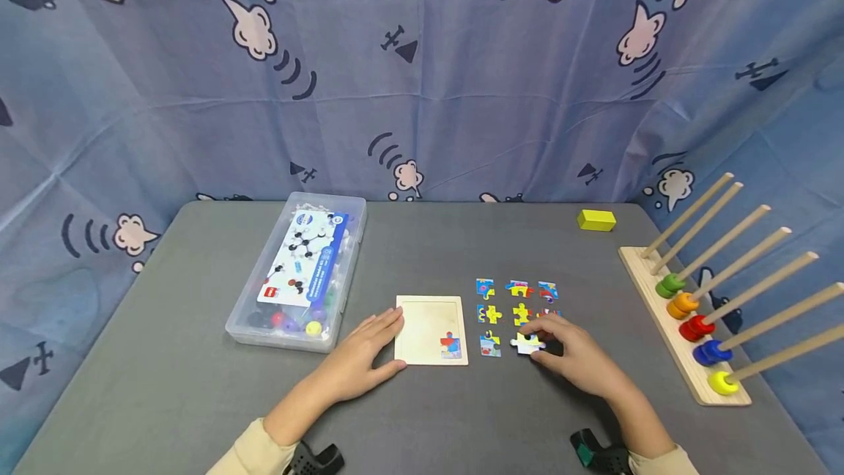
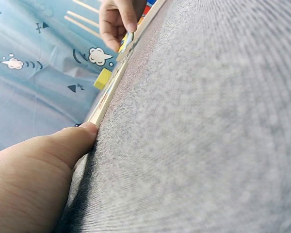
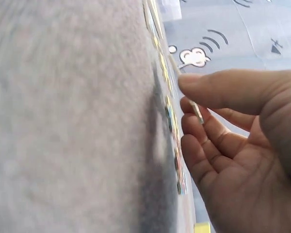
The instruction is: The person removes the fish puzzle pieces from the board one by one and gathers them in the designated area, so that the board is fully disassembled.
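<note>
My right hand [image 1: 575, 355] pinches a light-coloured jigsaw piece [image 1: 527, 344] between thumb and fingers. In the right wrist view only a thin edge of that piece [image 3: 198, 112] shows behind the thumb. A square wooden puzzle tray [image 1: 422, 322] lies left of it, with one red-and-blue jigsaw piece [image 1: 451, 347] in its lower right corner. Extended fingers of my left hand [image 1: 363, 356] touch the tray's left edge; its thumb [image 2: 82, 138] meets the rim in the left wrist view. Several loose pieces, among them a yellow one [image 1: 522, 314], lie in rows between tray and right hand.
A clear plastic case [image 1: 240, 332] of molecular model parts stands at the left. On the right is a wooden peg stand [image 1: 686, 358] with coloured rings and tall slanting rods. A yellow block [image 1: 596, 221] sits near the table's far edge, before a patterned curtain [image 1: 422, 57].
</note>
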